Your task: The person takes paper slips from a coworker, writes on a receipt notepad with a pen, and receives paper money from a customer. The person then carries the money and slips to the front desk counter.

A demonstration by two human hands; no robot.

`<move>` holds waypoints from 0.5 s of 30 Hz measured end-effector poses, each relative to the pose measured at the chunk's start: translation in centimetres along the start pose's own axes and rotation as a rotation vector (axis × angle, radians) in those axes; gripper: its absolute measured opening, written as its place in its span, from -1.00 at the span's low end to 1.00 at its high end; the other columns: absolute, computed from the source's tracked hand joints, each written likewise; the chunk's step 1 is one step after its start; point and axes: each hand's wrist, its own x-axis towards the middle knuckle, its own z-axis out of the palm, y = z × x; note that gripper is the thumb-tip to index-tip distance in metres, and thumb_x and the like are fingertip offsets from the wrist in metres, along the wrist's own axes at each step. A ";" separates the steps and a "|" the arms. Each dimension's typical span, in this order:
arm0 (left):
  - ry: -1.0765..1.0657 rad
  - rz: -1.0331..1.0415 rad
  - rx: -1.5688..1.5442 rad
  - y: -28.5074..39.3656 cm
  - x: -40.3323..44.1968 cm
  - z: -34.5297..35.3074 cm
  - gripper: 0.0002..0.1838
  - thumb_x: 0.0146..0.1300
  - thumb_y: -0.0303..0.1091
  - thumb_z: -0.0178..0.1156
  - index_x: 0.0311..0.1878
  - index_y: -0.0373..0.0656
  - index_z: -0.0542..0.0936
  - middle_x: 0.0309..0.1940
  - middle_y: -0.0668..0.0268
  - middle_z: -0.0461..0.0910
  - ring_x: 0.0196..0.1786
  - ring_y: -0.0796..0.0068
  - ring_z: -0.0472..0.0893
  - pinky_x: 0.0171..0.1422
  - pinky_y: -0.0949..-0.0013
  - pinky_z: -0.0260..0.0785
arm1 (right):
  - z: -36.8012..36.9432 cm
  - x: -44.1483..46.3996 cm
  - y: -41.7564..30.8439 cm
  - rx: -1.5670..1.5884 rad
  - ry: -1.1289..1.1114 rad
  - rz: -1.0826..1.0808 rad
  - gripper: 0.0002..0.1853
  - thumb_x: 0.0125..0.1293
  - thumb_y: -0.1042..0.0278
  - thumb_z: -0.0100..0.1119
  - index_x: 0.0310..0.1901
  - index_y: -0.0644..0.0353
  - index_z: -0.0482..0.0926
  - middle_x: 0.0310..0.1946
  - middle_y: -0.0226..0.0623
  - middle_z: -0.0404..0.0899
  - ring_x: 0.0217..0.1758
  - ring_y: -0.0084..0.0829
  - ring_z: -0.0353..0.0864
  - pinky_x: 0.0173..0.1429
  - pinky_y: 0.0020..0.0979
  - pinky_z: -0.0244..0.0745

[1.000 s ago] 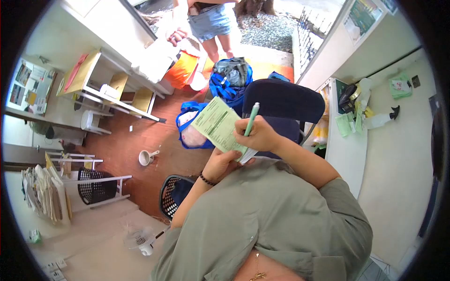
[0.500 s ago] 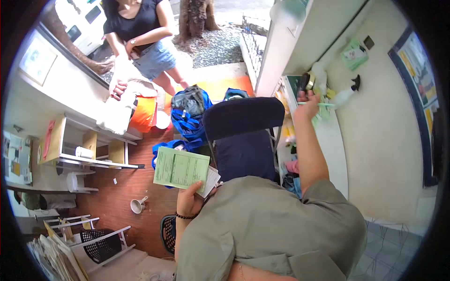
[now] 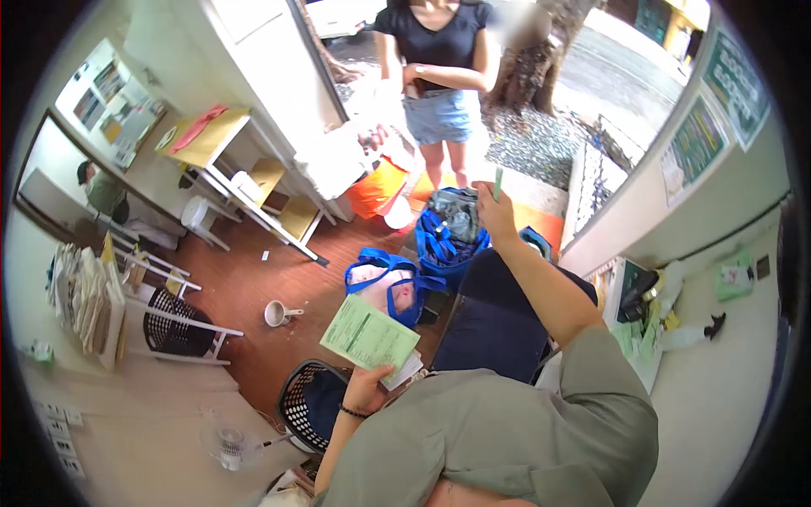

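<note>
In my left hand (image 3: 367, 389), low in the middle, is a pad of pale green printed forms (image 3: 368, 334), thumb on top and fingers underneath. White paper (image 3: 404, 372) sticks out beneath it. My right hand (image 3: 497, 211) is raised ahead of me, closed around a slim light green pen (image 3: 498, 181) that points up. Beyond that hand stands a blue bag (image 3: 452, 241) with grey cloth in its top. A second blue-handled bag (image 3: 384, 279) with pinkish contents sits on the floor behind the pad.
A person (image 3: 439, 76) in a black top stands at the doorway, beside an orange bag (image 3: 378, 188). The dark chair (image 3: 498, 317) is right in front of me. A black basket (image 3: 296, 401), a white dipper (image 3: 276, 313) and a shelf unit (image 3: 270, 220) are at left; a cluttered desk (image 3: 646, 355) is at right.
My right hand has left the desk and swung left and forward with the pen. My view has turned, so the person and bags sit further right. The left hand keeps the pad.
</note>
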 end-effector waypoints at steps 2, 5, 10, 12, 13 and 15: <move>0.104 0.095 0.047 -1.0 -1.2 -2.0 -0.50 0.17 -0.68 0.02 0.23 -0.33 0.31 0.14 0.11 0.45 0.15 0.18 0.49 0.25 0.16 0.35 | 4.0 3.5 1.0 0.023 -0.138 -0.070 -0.77 0.38 0.28 0.00 -0.04 0.18 0.50 -0.68 -0.47 0.35 -0.70 -0.69 0.25 -0.64 -0.58 0.12; 0.269 0.119 0.215 -2.3 -3.3 -6.1 -0.56 0.18 -0.64 0.08 0.17 -0.35 0.37 0.09 0.13 0.49 0.09 0.27 0.53 0.19 0.25 0.37 | 9.5 6.0 -1.0 -0.076 -0.114 -0.070 -0.74 0.36 0.29 -0.01 -0.03 0.22 0.53 -0.52 -0.33 0.49 -0.57 -0.58 0.38 -0.45 -0.49 0.32; 0.410 0.197 0.261 -4.9 -5.1 -11.2 -0.61 0.18 -0.60 0.17 0.10 -0.35 0.44 0.03 0.20 0.55 0.02 0.37 0.55 0.11 0.34 0.38 | 13.7 9.8 -2.0 -0.742 -0.073 -0.103 -0.22 0.03 -0.25 0.24 0.17 0.16 0.39 -0.12 0.03 0.60 0.04 -0.06 0.57 0.07 -0.16 0.42; 0.465 0.166 0.084 -5.6 -5.1 -12.0 -0.61 0.18 -0.60 0.17 0.10 -0.35 0.45 0.03 0.22 0.55 0.02 0.36 0.55 0.11 0.34 0.37 | 14.7 12.9 1.1 -0.596 -0.012 0.004 -0.26 0.07 -0.19 0.22 0.17 0.18 0.39 -0.32 -0.07 0.62 -0.23 -0.25 0.62 -0.11 -0.28 0.46; 0.456 0.199 0.064 -4.9 -5.3 -11.2 -0.61 0.18 -0.60 0.18 0.10 -0.34 0.45 0.03 0.22 0.55 0.02 0.37 0.55 0.11 0.34 0.37 | 15.1 12.7 1.0 -0.482 -0.014 0.156 -0.31 0.10 -0.16 0.20 0.14 0.19 0.42 -0.39 -0.12 0.62 -0.35 -0.31 0.62 -0.21 -0.32 0.47; 0.429 0.258 0.035 -3.2 -5.4 -9.6 -0.61 0.18 -0.59 0.19 0.11 -0.34 0.45 0.03 0.22 0.55 0.02 0.37 0.55 0.12 0.35 0.37 | 15.0 13.9 1.6 -0.402 -0.060 0.231 -0.43 0.13 -0.04 0.21 0.05 0.22 0.47 -0.48 -0.21 0.57 -0.48 -0.40 0.55 -0.36 -0.34 0.42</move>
